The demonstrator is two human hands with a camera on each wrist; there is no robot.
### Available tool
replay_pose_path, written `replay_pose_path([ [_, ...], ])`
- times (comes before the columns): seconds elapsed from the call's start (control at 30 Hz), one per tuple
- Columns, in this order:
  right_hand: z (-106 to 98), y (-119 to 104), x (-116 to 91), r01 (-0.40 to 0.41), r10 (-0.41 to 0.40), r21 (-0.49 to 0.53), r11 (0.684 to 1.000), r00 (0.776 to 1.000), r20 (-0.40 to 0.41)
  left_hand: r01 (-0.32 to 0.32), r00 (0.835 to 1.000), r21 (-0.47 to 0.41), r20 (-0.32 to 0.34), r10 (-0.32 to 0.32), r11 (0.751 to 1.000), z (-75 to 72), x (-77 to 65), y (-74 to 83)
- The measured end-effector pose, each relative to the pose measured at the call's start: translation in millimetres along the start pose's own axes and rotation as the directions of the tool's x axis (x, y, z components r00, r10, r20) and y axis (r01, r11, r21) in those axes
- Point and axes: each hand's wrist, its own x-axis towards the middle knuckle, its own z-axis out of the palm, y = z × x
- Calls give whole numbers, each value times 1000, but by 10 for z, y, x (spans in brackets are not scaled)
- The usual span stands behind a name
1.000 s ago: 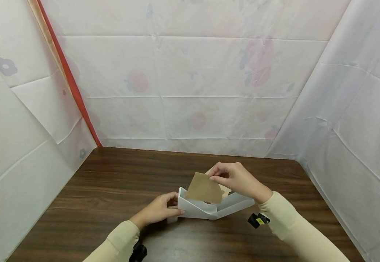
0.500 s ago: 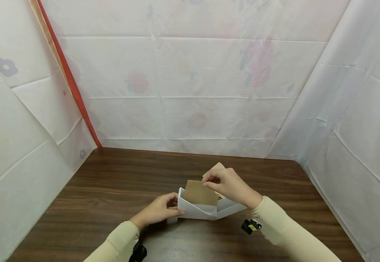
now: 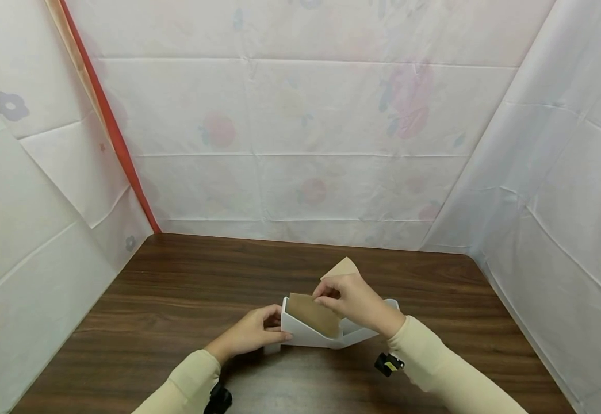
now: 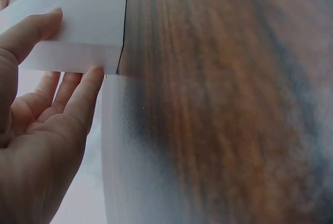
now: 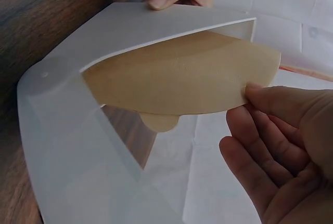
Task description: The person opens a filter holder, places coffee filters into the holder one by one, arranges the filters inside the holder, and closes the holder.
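The left hand (image 3: 251, 332) held the left end of a white holder (image 3: 305, 334), its grip fairly narrow, with the thumb on the near wall and the fingertips against the end face. The holder stood on a dark wood-grained bench (image 3: 202, 270), right of the middle, its near wall sloping down to the right from a tall left corner and a lower part angling up farther right.

The right hand (image 3: 357, 302) had its grip closed on a brown sheet (image 3: 313, 315), pinching it at the upper right edge; the other fingers were bent, clear of the paper. The sheet sat partly inside the left section of the holder, behind the near wall, slightly bowed, its top edge showing above the slope. A small rounded tab (image 5: 161, 122) showed just below it in the right wrist view.

A paler piece of paper (image 3: 341, 268) stuck up on the far side of the right hand. White printed cloth (image 3: 300, 115) hung at the far side, with a red strip (image 3: 119, 144) at the far left corner.
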Motion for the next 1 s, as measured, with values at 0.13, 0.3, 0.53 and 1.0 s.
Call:
replay_pose_path([
  [0.13,40,8,-20,-2,2,-23,1000,1000,17,10,1000,7,1,-10,1000,-3,-2,3],
  [0.3,100,23,-29,4,-2,-66,998,1000,29,20,1000,7,0,-20,1000,-2,-6,6],
  [0.53,178,51,-37,58,-59,-152,987,998,3,15,1000,10,-2,-15,1000,9,6,3],
  [1.0,245,53,-61,14,-12,-162,987,1000,14,17,1000,-14,3,-17,1000,10,3,-3],
])
